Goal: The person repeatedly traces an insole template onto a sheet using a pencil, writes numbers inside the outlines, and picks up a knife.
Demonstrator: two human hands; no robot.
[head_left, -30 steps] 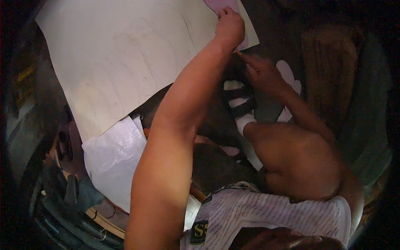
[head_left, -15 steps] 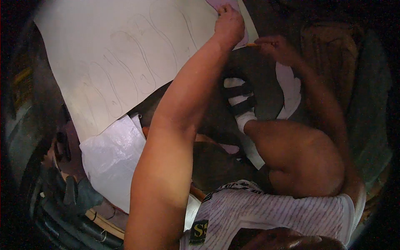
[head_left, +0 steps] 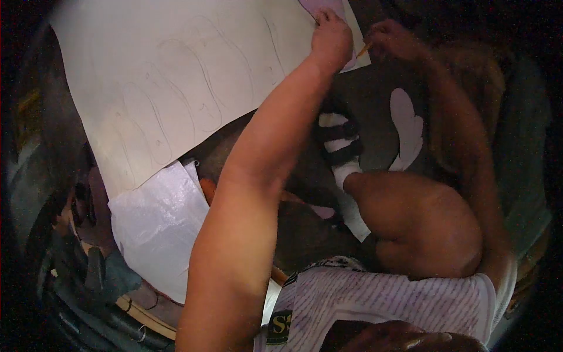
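At the top of the head view, my left hand [head_left: 332,40] presses a long purple template [head_left: 321,6] down on a large white sheet [head_left: 135,53]. Its fingers are bent, and they hide much of the template. Just to the right, my right hand [head_left: 396,40] is closed around a thin orange pencil [head_left: 363,51], whose tip points down-left at the template's edge near the sheet's right margin. Several long, rounded outlines in pencil run side by side across the sheet.
White curved cut-outs [head_left: 406,129] lie on the dark floor below my right hand. A crumpled white plastic sheet [head_left: 161,217] sits under the paper's lower edge. My bent leg [head_left: 419,223] and a strapped foot [head_left: 339,132] are close by. Dark items crowd the left.
The right hand has moved up and slightly right, with the pencil turned more upright along the template's edge. The left hand and the sheet have shifted slightly right in view.
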